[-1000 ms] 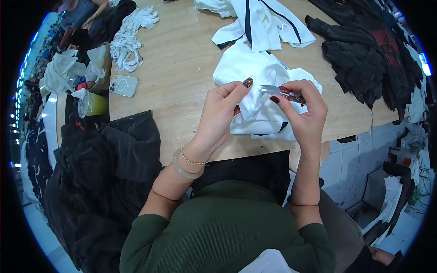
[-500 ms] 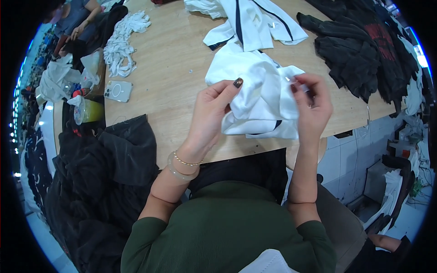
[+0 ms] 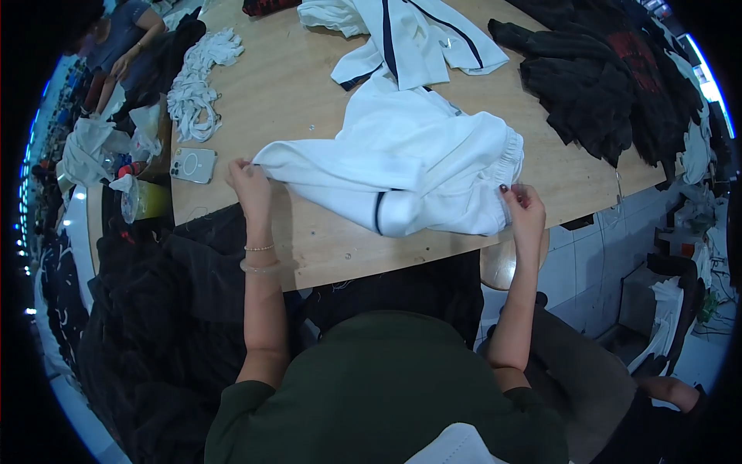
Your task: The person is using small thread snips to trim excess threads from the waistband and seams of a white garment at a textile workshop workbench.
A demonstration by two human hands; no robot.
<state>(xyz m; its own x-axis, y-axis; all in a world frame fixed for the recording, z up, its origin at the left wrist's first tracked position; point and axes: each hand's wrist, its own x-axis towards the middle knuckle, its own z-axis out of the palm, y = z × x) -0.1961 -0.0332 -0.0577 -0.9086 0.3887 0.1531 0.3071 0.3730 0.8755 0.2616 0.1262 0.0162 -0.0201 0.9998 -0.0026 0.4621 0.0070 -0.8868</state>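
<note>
White trousers [image 3: 456, 174] with a gathered elastic waistband and dark stripes lie stretched across the near part of the table. My left hand [image 3: 250, 189] pinches the narrow end of one leg, which is pulled out to the left. At the other end, my right hand [image 3: 526, 215] grips the near corner of the waistband between thumb and fingers. Its palm is turned away, so whether it holds anything besides the cloth is hidden. Beyond the trousers, touching them, lie more white garments [image 3: 417, 48] with dark stripes.
A heap of black garments [image 3: 576, 77] covers the table's right side. On the left are a bundle of white strips [image 3: 193, 100], a phone [image 3: 193, 165] and a cup of yellow drink [image 3: 145, 199]. Dark cloth [image 3: 162, 309] hangs at my left. Another person [image 3: 127, 39] sits far left.
My hands have moved apart. The left one has swung left with a trouser leg, and the crumpled white cloth has opened out into trousers. My right hand has lowered to the waistband.
</note>
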